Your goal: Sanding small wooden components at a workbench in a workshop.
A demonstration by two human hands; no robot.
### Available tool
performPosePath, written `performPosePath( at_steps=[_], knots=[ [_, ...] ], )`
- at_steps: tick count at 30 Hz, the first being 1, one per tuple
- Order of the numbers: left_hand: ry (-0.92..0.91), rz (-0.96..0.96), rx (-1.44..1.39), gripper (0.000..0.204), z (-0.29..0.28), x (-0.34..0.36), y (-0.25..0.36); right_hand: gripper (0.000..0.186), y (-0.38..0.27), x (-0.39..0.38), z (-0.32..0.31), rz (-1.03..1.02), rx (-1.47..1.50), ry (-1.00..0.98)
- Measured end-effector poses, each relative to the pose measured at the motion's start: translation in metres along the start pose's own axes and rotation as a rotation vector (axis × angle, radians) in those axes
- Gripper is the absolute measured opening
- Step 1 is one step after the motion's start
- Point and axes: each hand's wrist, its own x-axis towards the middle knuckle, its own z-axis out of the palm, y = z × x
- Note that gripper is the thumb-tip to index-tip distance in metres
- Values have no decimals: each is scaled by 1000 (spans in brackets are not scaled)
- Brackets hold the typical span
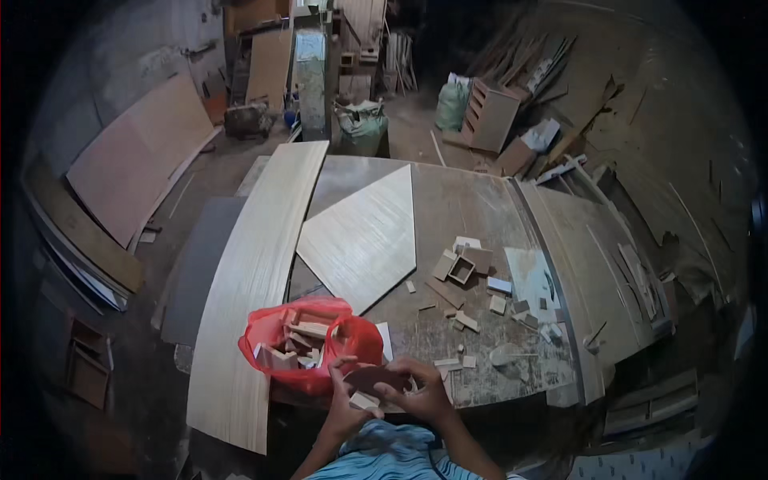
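Note:
Close to my body, at the table's near edge, both hands are closed and almost meet. My left hand point(346, 406) grips a small pale wood block point(365, 400). A reddish-brown piece that looks like sandpaper point(374, 377) spans the gap above the block, and my right hand point(426, 394) pinches its right side. The left fingertips also reach its other end. Just beyond my left hand, a red plastic bag point(364, 340) gapes with several wood offcuts point(308, 332) inside.
A long pale board point(254, 264) lies along the worktable's point(448, 200) left side, with a pointed plywood panel point(364, 236) beside it. Small offcuts and an open-topped little wooden box point(462, 270) are scattered at right. Sacks point(362, 128) and leaning sheets point(144, 156) stand beyond.

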Motion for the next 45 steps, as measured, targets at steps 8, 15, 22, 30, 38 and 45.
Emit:
performPosePath(
  at_steps=[8,15,22,30,38,45],
  knots=[
    [-51,-46,-54,130,-2,4,2,24,-3,4,5,-32,-58,-10],
    [-58,-43,-95,147,0,4,7,24,6,-8,6,-24,-36,108],
    [-95,-29,18,155,7,-1,1,22,22,-13,-1,5,-8,339],
    [-45,-21,-68,157,13,1,-2,21,32,-7,-12,-53,-59,319],
    [-94,-17,-11,154,16,5,-4,21,26,-6,-21,-38,-188,243],
    [-165,-22,16,156,15,6,-10,21,21,-13,-13,55,-263,266]
  ],
)
